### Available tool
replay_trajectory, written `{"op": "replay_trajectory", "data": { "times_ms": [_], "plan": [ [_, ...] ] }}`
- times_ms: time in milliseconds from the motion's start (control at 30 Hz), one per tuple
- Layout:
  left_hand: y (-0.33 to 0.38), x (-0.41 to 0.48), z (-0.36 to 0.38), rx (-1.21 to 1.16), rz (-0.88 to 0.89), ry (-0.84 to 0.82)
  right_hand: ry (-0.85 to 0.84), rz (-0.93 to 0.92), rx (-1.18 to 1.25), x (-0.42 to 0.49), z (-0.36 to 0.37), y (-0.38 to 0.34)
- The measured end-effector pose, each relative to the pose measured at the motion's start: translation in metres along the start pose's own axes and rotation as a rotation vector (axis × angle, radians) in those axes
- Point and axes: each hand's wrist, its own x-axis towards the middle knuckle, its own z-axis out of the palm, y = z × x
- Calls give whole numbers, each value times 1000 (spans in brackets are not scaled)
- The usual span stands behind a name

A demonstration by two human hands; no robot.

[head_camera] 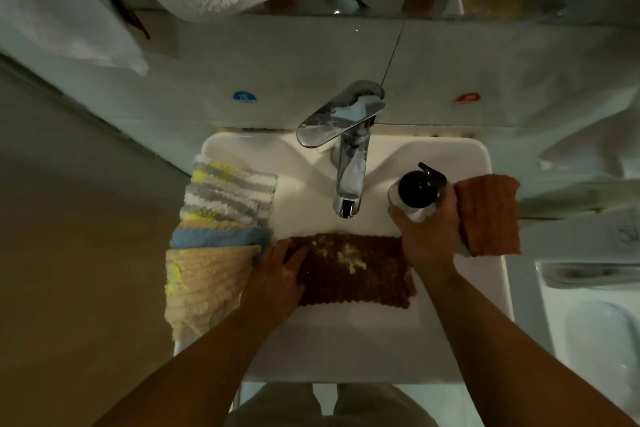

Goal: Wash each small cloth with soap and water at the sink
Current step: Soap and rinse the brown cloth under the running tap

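Sink [484,163]: small basin and crowded. My guess is the main risk is splash over the front edge once water runs hard.

Pile of cloths [225,208]: stacked on the left rim, with the bottom beige one hanging over the outer side. It looks poorly balanced. A nudge from the left forearm could drag it to the floor or tip it into the basin, mixing unwashed with washed.

Brown cloth [360,277]: spread flat in the basin below the tap [349,163], yellow smears [353,262] on top. It probably covers the drain, which I can't see, so water may pool.

Orange cloth [490,215]: folded on the right rim, touching the back of the right hand [429,236]. It could get knocked off when that hand moves.

Tap: no stream visible at the spout.

Soap bottle [415,196]: at the right rim, right hand's fingers curled around its body. Can't tell if it's standing or lifted. Nozzle direction is unclear, so soap may miss the brown cloth. A wet grip could slip.

Left hand [280,274]: fingers fairly straight, laid flat on the brown cloth's left end, gripping nothing.
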Motion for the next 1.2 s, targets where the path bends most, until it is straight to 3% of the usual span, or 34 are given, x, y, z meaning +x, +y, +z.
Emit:
{"op": "replay_trajectory", "data": {
  "times_ms": [167, 400, 567, 767, 933, 1200],
  "plan": [
    [2, 1, 1, -5, 13, 21, -21, -152, -26, 26, 8, 2],
    [-1, -1, 1, -29, 8, -3, -377, -166, -135, -14, -30, -14],
    [2, -1, -4, -58, -7, -11, -533, -175, -104, -61, -57, -20],
    [4, -2, -8, -53, -8, -9, -781, -381, -464, -64, -64, -17],
    [6, -3, -10, -53, -16, -15, -948, -433, -531, -54, -57, -19],
    [6, -2, -9, -47, -14, -19, -997, -437, -576, -47, -48, -12]
  ]
}}
